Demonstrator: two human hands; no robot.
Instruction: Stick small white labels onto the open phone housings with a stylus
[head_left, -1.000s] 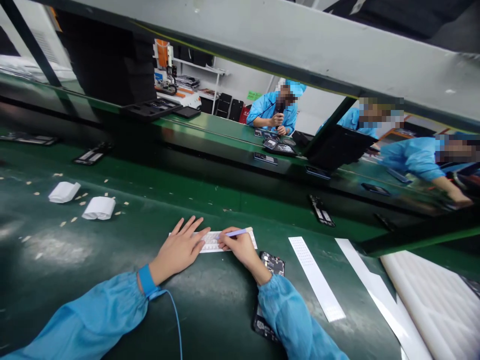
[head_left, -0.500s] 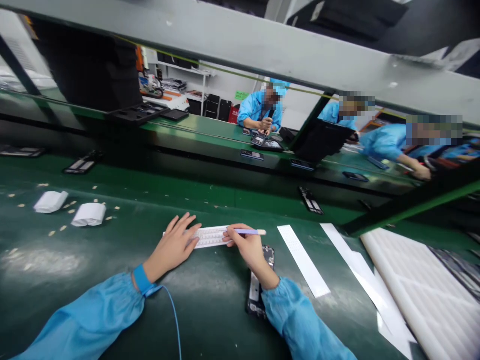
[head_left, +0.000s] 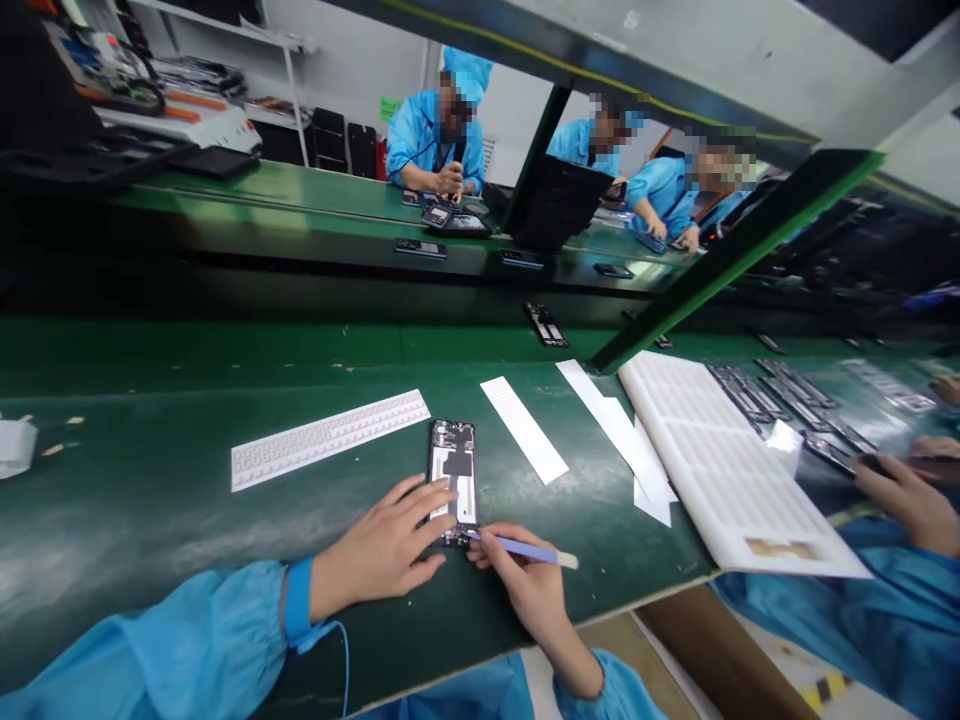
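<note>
A smartphone (head_left: 455,455) without its back cover lies on the green bench, its board and pale inner parts showing. My left hand (head_left: 390,540) rests on its lower left side with fingers spread. Between the fingers of my right hand (head_left: 525,590) is a pair of lavender tweezers (head_left: 529,550) with a cream end. Their tips are at the phone's lower edge; any small part in them is too tiny to make out. Left of the phone is a white sheet of small stickers (head_left: 326,440). A narrower white strip (head_left: 525,430) with small marks lies to its right.
Blank white papers (head_left: 619,435) overlap beside a ribbed white tray (head_left: 697,450). A neighbour's hand (head_left: 911,495) works at the far right near several phone frames (head_left: 795,390). A slanted green post (head_left: 735,260) rises behind. Co-workers in blue sit across the bench.
Both hands have moved from the sticker sheet to the phone. My left hand has let go of the sheet and lies on the phone; the tweezers are at its lower end. The view has shifted right.
</note>
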